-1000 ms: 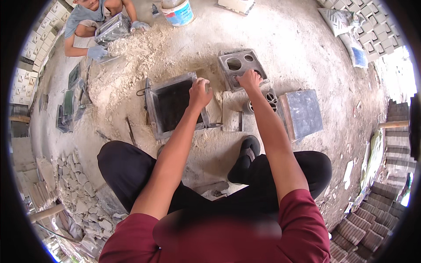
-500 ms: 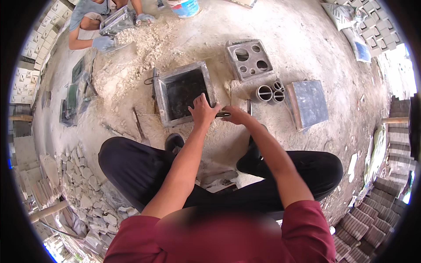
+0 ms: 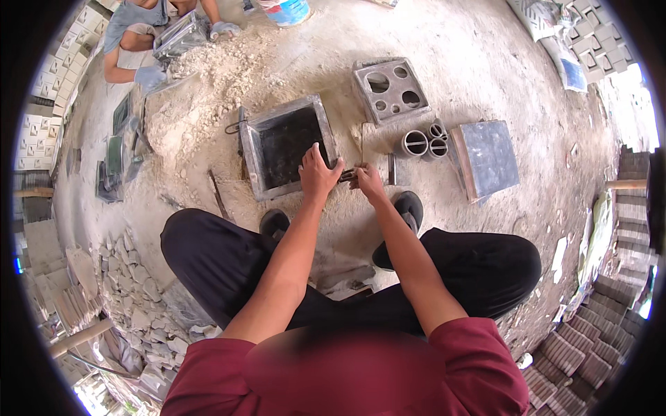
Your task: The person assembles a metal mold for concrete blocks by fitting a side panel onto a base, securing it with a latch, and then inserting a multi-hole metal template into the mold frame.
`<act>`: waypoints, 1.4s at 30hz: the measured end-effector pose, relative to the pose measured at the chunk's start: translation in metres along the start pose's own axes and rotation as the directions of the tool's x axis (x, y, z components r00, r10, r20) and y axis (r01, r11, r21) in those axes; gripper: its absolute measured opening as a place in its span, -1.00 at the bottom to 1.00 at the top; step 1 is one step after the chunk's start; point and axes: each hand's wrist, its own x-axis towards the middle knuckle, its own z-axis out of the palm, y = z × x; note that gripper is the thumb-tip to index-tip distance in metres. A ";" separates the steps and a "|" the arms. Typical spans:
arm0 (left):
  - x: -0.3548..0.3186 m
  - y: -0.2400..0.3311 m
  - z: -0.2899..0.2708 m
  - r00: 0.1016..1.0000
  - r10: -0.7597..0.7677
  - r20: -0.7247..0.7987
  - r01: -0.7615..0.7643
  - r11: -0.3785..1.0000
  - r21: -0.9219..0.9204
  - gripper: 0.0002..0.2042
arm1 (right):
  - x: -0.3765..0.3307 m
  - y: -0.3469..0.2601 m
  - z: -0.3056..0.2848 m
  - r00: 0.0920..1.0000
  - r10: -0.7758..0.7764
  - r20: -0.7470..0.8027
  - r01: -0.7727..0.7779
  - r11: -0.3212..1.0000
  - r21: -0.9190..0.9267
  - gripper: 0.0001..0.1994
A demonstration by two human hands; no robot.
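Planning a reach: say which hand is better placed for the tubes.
Probably the right hand: it is nearer the tubes, though it grips a metal handle. The left hand is at the box, farther away.

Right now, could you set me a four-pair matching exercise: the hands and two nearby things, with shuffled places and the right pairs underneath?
1. Left hand
2. Right hand
3. Holed block
4. Round tubes

A. Just left of the grey slab
B. Fingers on a small metal piece beside the open box
C. Beyond the tubes, seen from the seated person
D. Fingers over the box's dark inside

Pairs: 1-D, 2-B, 3-C, 4-A
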 end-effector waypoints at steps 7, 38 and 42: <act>0.000 -0.003 -0.001 1.000 -0.010 -0.014 0.010 1.000 0.011 -0.26 | -0.016 -0.002 -0.007 0.979 -0.066 0.192 -0.015 0.920 0.393 -0.52; -0.001 -0.005 -0.008 1.000 -0.023 -0.003 0.023 0.999 -0.045 -0.29 | -0.024 0.010 -0.025 0.913 -0.047 0.405 -0.200 0.813 0.547 -0.41; 0.000 0.003 -0.005 1.000 -0.012 0.005 0.013 0.998 -0.053 -0.29 | -0.018 0.004 -0.030 0.917 0.043 0.396 -0.237 0.857 0.456 -0.54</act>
